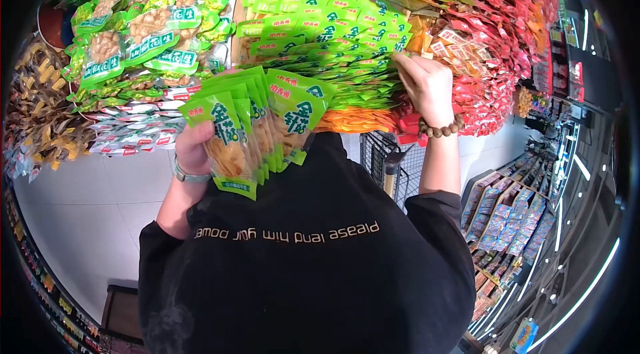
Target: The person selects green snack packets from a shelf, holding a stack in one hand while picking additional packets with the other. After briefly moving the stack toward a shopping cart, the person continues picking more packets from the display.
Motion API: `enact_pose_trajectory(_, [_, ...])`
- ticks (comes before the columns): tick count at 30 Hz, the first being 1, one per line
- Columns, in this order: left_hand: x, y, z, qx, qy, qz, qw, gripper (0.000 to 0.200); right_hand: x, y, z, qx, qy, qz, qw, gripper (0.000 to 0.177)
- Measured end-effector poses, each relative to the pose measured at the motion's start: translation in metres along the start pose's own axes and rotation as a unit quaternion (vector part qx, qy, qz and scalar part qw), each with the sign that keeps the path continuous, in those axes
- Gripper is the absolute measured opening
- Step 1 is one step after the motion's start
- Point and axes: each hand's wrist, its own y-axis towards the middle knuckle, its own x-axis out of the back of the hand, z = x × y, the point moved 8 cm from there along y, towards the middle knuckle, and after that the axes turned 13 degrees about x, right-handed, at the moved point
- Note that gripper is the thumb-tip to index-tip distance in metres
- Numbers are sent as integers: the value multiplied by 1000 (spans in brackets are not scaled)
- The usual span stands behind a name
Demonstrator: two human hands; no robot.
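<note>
My left hand (195, 146) is closed round a fanned bunch of green enoki mushroom snack packets (230, 144), held upright in front of my chest. Each packet has a clear lower window with pale strands inside. At the right end of the display pile of matching green packets (333, 27), my right hand (427, 87) has its fingers pressed together. Its fingertips touch or nearly touch the edge of that pile, and what lies between them, if anything, is hidden. A watch is on the left wrist and a bead bracelet (441, 129) on the right.
Peanut packets (143, 27) lie left of the green pile, with white-and-red packets (133, 127) below. Red packets (493, 81) heap up at the right. Under the display edge stands a dark wire cart (380, 154). A shelf of small packs (510, 217) is farther right.
</note>
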Motion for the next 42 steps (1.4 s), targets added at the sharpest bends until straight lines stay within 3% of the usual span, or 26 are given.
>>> enact_pose_trajectory(8, [7, -2, 3, 22, 11, -21, 999, 92, -12, -9, -19, -52, 65, 33, 996, 18])
enact_pose_trajectory(11, [8, -4, 3, 11, 10, 1, 1000, 89, -9, -1, -16, -127, 124, 92, 980, 21])
enact_pose_trajectory(19, [24, -9, 7, 22, -14, -9, 1000, 91, -20, 1, -5, -105, 132, 147, 975, 24])
enact_pose_trajectory(22, [28, -10, 7, 17, -10, -22, 1000, 91, -3, 0, -3, -177, 171, 34, 969, 21])
enact_pose_trajectory(23, [28, -10, 7, 14, -7, -34, 999, 92, 7, 6, 9, -153, 228, -53, 960, 17])
enact_pose_trajectory(24, [28, -10, 6, 11, -3, -46, 999, 92, 2, 6, 22, -195, 328, -66, 922, 18])
enact_pose_trajectory(26, [16, -2, 5, 7, 23, -30, 999, 92, -25, 12, 61, -188, 590, -93, 780, 53])
enact_pose_trajectory(28, [9, 4, 4, 9, 37, -17, 999, 92, -32, 25, 100, -207, 628, -30, 749, 67])
enact_pose_trajectory(30, [2, 5, 5, 19, 36, -10, 999, 91, -56, 21, 114, -286, 694, -49, 659, 59])
enact_pose_trajectory(33, [-18, 8, 3, 21, 53, -8, 998, 92, -43, 6, 94, -242, 610, -71, 751, 51])
enact_pose_trajectory(34, [-22, 8, 5, 39, 19, 4, 999, 93, -29, 1, 78, -269, 593, -91, 754, 43])
enact_pose_trajectory(35, [-25, 6, 8, 57, -14, 16, 998, 93, -22, -22, 54, -287, 564, -170, 756, 33])
enact_pose_trajectory(37, [-22, 4, 10, 78, -38, 24, 996, 96, 14, -36, 18, -203, 573, -312, 730, 26])
enact_pose_trajectory(38, [-21, 4, 10, 79, -43, 32, 995, 96, 21, -54, -2, -211, 549, -324, 741, 26])
enact_pose_trajectory(40, [-20, 5, 9, 81, -55, 48, 994, 97, 27, -71, -13, -259, 558, -374, 694, 25])
enact_pose_trajectory(42, [-26, 9, 8, 83, -54, 58, 993, 91, 17, -70, -11, -279, 551, -369, 694, 27])
